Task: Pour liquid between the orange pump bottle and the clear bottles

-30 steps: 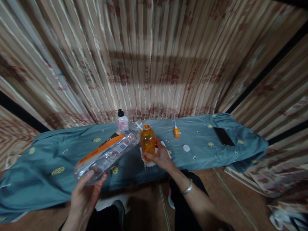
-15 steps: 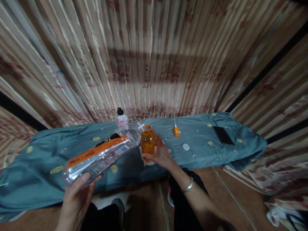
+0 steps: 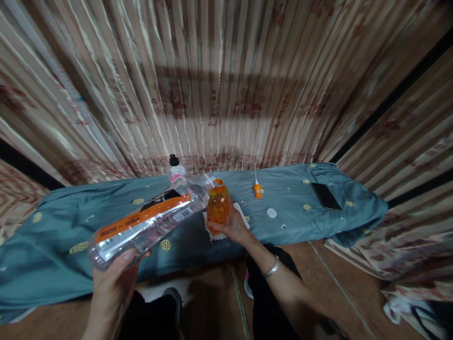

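A large clear plastic bottle (image 3: 148, 226) with an orange and silver label lies tilted in my left hand (image 3: 118, 269), which is closed around its lower end. Its neck points right, at the rim of a small orange see-through bottle (image 3: 218, 203). My right hand (image 3: 230, 224) is wrapped round the orange bottle from the right and keeps it upright over a white cloth (image 3: 242, 211). Whether liquid is flowing between the two is hard to make out. Behind the clear bottle stands a bottle with a black cap (image 3: 173, 161), partly hidden.
On the blue-green bedspread (image 3: 198, 255) lie an orange pump top (image 3: 258, 190) with a clear tube, a white round cap (image 3: 271, 213) and a black phone (image 3: 326, 196). Striped curtains (image 3: 219, 94) hang behind and at the sides. Below is a brown floor (image 3: 332, 278).
The clear bottle's neck has come slightly closer to the orange bottle's mouth. Both hands keep their hold. The whole view has shifted a little, and more of the white cloth shows.
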Demonstrator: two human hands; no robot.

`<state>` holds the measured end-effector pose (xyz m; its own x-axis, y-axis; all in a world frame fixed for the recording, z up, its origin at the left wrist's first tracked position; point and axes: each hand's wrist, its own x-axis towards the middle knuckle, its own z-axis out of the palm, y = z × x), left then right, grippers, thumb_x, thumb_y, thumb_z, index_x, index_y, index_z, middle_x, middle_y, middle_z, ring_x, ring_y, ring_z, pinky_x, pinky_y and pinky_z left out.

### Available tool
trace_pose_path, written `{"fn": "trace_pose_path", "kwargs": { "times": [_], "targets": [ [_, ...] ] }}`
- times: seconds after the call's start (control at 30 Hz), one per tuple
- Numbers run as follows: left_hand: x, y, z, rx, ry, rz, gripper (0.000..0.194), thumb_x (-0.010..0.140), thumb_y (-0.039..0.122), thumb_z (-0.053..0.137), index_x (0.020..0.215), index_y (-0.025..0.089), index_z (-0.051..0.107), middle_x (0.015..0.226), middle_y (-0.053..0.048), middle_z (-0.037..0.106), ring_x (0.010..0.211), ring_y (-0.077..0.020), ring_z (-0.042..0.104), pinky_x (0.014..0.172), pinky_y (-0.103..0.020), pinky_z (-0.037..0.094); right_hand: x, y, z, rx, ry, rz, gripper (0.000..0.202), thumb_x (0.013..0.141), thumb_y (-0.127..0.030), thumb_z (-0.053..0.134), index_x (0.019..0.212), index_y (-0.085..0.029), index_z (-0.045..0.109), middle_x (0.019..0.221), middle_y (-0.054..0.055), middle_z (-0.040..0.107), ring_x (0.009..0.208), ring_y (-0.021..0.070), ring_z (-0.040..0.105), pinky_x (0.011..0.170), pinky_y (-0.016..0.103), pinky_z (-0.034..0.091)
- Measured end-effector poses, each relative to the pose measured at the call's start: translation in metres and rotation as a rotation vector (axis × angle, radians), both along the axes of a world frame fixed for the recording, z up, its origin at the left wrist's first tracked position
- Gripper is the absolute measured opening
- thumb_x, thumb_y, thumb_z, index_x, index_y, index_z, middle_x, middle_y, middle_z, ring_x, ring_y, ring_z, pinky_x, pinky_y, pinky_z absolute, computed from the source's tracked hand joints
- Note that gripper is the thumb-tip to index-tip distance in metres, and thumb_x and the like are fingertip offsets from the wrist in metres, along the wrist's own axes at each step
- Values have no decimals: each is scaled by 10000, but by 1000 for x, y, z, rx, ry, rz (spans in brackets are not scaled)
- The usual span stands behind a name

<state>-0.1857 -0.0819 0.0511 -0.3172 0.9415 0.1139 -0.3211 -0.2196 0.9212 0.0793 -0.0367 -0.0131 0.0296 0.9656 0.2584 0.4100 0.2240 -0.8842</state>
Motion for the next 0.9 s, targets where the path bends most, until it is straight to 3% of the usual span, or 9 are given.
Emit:
{"fn": "trace_pose_path", "kwargs": {
  "times": [0.2,0.43,0.63,0.9],
  "targets": [
    [9,-1,3,7,0,8,420,520,310,933,886,245,738,922,-25,733,747,-166,646,569,-222,591,9,1,0,22,19,11,753,689,-355,816,1365,-244,503,1210,71,715,1104,281,701,996,466,557],
    [14,1,5,63,13,-11,596,533,281,930,1087,255,711,981,-22,725,792,-182,656,562,-231,589,11,1,1,32,17,20,704,691,-383,815,1314,-229,526,1208,73,717,1107,283,701,991,454,559],
    [15,0,8,94,75,-14,365,588,290,899,903,236,723,990,-30,733,814,-173,648,583,-215,577,9,1,3,3,14,8,689,692,-368,815,1309,-237,538,1156,59,740,1054,279,724,926,429,591],
    [17,-1,16,88,113,14,488,538,318,907,986,252,724,1011,-31,726,810,-191,644,611,-245,578,8,-1,6,43,2,-6,675,731,-411,800,1326,-243,530,1203,70,719,1096,281,711,976,448,577]
  ]
}}
